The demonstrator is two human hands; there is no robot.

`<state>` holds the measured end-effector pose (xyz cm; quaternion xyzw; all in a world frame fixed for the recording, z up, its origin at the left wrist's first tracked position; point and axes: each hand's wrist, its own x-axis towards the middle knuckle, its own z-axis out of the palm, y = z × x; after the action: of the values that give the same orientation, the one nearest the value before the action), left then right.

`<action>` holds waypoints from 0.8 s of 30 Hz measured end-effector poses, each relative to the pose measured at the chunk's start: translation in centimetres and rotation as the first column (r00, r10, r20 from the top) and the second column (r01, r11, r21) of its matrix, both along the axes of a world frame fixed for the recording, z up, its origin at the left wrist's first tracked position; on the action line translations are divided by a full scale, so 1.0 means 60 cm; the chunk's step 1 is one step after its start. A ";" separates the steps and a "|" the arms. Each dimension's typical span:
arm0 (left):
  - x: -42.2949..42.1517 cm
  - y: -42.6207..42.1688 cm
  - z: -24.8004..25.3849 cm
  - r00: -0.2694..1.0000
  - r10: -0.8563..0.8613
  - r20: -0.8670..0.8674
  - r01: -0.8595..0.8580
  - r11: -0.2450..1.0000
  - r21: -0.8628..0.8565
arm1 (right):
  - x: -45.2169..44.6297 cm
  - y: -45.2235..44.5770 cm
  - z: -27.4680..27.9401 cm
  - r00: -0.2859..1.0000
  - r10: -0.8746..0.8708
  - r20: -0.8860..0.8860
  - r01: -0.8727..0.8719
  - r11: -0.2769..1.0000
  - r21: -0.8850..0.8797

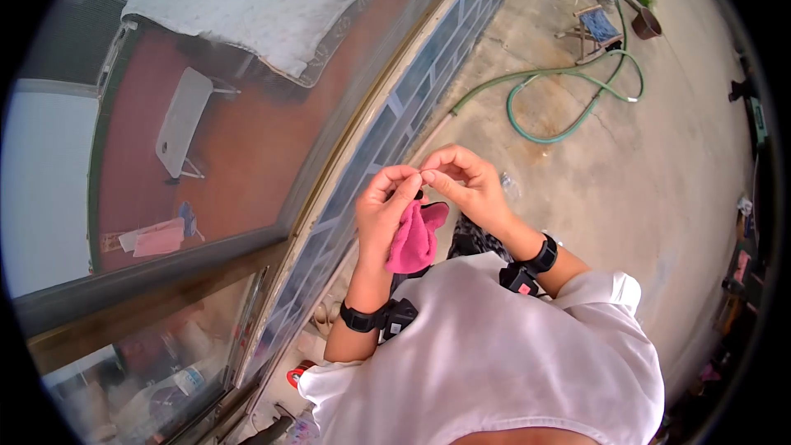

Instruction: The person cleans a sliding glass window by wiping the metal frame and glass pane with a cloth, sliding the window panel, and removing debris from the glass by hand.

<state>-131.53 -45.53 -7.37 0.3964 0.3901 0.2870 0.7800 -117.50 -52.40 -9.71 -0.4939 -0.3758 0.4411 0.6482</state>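
My left hand (386,208) is closed, its thumb and fingers pinched together near the top of a pink fuzzy cloth (414,241). The cloth hangs below the fingers in front of my body, with a small dark part at its upper edge. My right hand (470,187) is closed in a pinch too, its fingertips meeting those of the left. Whatever lies between the right fingertips is too small to make out. Each wrist wears a black strap with a box-like device.
On my left runs a blue-tiled wall (395,119) below a large window (247,115). A green hose (540,138) lies looped on the concrete ground (659,165). Farther off stand a small folding stool (599,26) and a brown bucket (647,25).
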 end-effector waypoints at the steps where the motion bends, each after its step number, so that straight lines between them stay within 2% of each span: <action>1: 0.021 -0.003 0.002 1.000 0.019 -0.019 -0.019 1.000 0.016 | 0.022 0.005 0.004 1.000 0.021 -0.008 -0.021 1.000 -0.001; 3: 0.054 -0.007 0.006 0.997 0.065 -0.036 -0.064 0.998 0.030 | 0.061 0.016 0.013 0.978 0.009 0.210 -0.021 0.998 0.058; 4: 0.067 -0.009 0.009 0.995 0.088 -0.047 -0.086 0.995 0.043 | 0.077 0.023 0.016 0.977 0.037 0.209 -0.049 0.997 0.056; 6: 0.089 -0.012 0.016 0.987 0.145 -0.068 -0.141 0.989 0.052 | 0.100 0.039 0.021 0.923 -0.031 0.384 -0.028 0.989 0.148; 7: 0.100 -0.012 0.019 0.983 0.164 -0.082 -0.160 0.986 0.052 | 0.111 0.046 0.021 0.926 -0.002 0.377 -0.057 0.988 0.144; 9: 0.111 -0.012 0.023 0.973 0.209 -0.102 -0.204 0.977 0.057 | 0.131 0.064 0.021 0.818 -0.076 0.570 -0.068 0.971 0.228; 12: 0.117 -0.008 0.029 0.959 0.261 -0.113 -0.250 0.963 0.096 | 0.145 0.083 0.019 0.762 -0.102 0.640 -0.134 0.941 0.310; 13: 0.118 -0.006 0.037 0.948 0.289 -0.132 -0.268 0.951 0.155 | 0.146 0.086 0.021 0.765 -0.093 0.638 -0.147 0.938 0.313; 15: 0.115 -0.003 0.043 0.934 0.327 -0.143 -0.292 0.931 0.220 | 0.148 0.093 0.024 0.863 0.089 0.497 -0.228 0.947 0.227; 17: 0.106 -0.001 0.039 0.928 0.301 -0.220 -0.213 0.913 0.349 | 0.145 0.096 0.027 0.870 0.125 0.477 -0.251 0.945 0.210; 21: 0.107 -0.009 0.035 0.927 0.338 -0.161 -0.248 0.876 0.413 | 0.132 0.095 0.023 0.879 0.154 0.451 -0.255 0.952 0.172; 24: 0.102 -0.013 0.043 0.904 0.351 -0.243 -0.224 0.874 0.430 | 0.123 0.097 0.022 0.867 0.161 0.473 -0.276 0.943 0.187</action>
<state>-125.43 -46.33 -4.77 0.5215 0.4989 0.4066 0.5602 -110.11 -46.59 -8.37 -0.4515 -0.6217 0.3351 0.5453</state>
